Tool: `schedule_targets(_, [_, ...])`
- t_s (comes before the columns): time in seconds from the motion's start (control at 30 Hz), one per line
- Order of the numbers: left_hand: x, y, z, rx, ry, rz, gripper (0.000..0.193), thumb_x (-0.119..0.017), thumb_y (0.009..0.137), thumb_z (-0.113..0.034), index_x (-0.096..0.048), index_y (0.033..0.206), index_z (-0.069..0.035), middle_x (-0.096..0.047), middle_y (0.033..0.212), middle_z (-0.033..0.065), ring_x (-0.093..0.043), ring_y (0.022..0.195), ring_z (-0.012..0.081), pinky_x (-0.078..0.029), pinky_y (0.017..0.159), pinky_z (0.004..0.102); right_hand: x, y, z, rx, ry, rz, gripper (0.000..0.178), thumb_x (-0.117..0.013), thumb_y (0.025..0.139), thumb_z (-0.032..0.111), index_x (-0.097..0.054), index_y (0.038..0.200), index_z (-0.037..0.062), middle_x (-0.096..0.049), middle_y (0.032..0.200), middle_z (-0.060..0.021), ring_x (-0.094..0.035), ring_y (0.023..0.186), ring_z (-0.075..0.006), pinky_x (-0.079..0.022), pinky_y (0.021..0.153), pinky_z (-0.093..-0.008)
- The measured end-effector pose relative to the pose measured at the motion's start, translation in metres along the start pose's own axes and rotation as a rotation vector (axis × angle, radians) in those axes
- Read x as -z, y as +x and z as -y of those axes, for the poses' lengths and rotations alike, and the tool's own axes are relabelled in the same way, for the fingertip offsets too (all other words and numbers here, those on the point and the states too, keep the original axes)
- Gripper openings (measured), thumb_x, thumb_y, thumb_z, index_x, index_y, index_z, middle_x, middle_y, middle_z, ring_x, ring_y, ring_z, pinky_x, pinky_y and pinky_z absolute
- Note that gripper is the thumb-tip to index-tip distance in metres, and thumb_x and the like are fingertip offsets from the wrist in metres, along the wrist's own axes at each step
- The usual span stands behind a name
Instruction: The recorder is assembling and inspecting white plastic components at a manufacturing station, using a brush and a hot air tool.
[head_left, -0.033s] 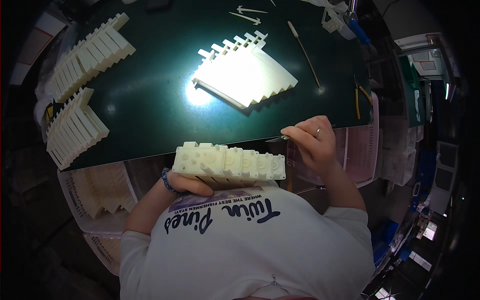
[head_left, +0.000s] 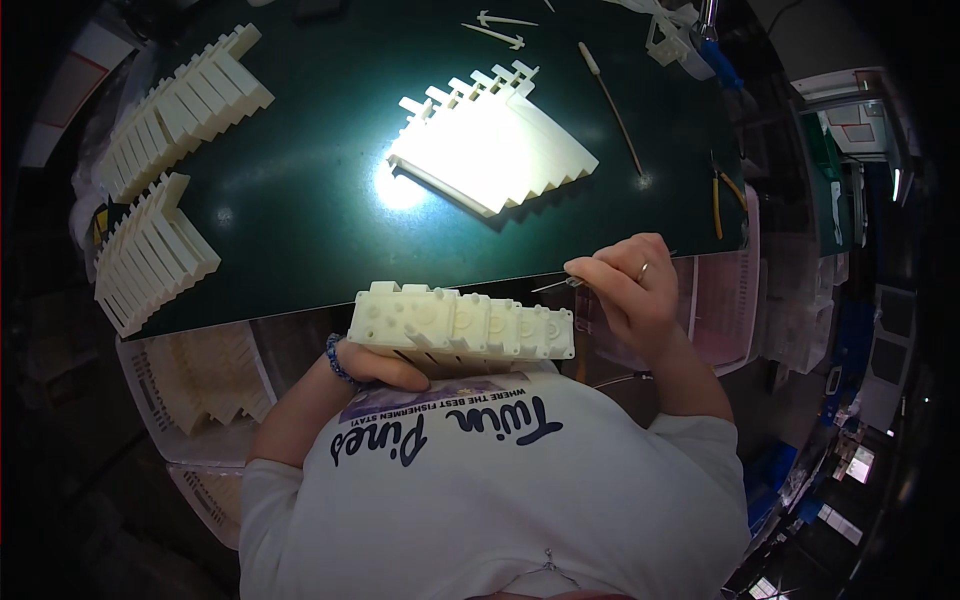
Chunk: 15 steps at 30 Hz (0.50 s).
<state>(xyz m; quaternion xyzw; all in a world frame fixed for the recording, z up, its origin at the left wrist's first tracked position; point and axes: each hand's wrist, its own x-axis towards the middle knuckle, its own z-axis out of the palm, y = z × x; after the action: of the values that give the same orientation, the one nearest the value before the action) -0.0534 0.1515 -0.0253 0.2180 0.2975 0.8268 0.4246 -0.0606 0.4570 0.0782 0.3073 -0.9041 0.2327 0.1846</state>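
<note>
My left hand [head_left: 385, 368] is closed on the near left side of a cream moulded plastic part [head_left: 462, 322] with stepped edges and round recesses. The part is held in front of my body, just off the table's near edge. To its upper right, my right hand [head_left: 630, 285] pinches a small knife blade [head_left: 556, 286] between thumb and fingers. Its thin tip points left, above the part's right end and apart from it. How much of the blade lies inside the fingers is hidden.
A similar cream part [head_left: 490, 150] lies under bright light on the dark green table [head_left: 300, 240]. Two finned parts [head_left: 155, 255] stand at left. A thin stick [head_left: 612, 110] and yellow-handled pliers [head_left: 718, 205] lie at right. Crates [head_left: 195, 455] sit below the table edge.
The blade has turned in my right fingers, so it now looks thinner. My left hand and the held part stay almost where they were.
</note>
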Motion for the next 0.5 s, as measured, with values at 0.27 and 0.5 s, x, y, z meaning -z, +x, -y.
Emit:
schedule_targets(0.27, [-0.003, 0.001, -0.001, -0.022, 0.006, -0.035, 0.078, -0.076, 0.064, 0.005, -0.04, 0.133, 0.003, -0.049, 0.133, 0.0188, -0.048, 0.123, 0.0307, -0.038, 0.103, 0.0444, -0.001, 0.008, 0.007, 0.147, -0.007, 0.013, 0.021, -0.065, 0.066, 0.008, -0.068, 0.087, 0.008, -0.054, 0.071, 0.0, -0.051, 0.063, -0.0153, -0.036, 0.063, -0.0304])
schedule_targets(0.5, [0.0, -0.001, -0.001, 0.076, -0.028, -0.029, 0.074, -0.077, 0.065, 0.001, -0.043, 0.131, 0.003, -0.049, 0.133, 0.0173, -0.049, 0.122, 0.0295, -0.039, 0.102, 0.0424, -0.008, 0.008, 0.003, 0.135, -0.096, 0.047, 0.021, -0.064, 0.066, 0.006, -0.066, 0.087, 0.007, -0.055, 0.072, -0.0005, -0.053, 0.066, -0.0162, -0.038, 0.066, -0.0302])
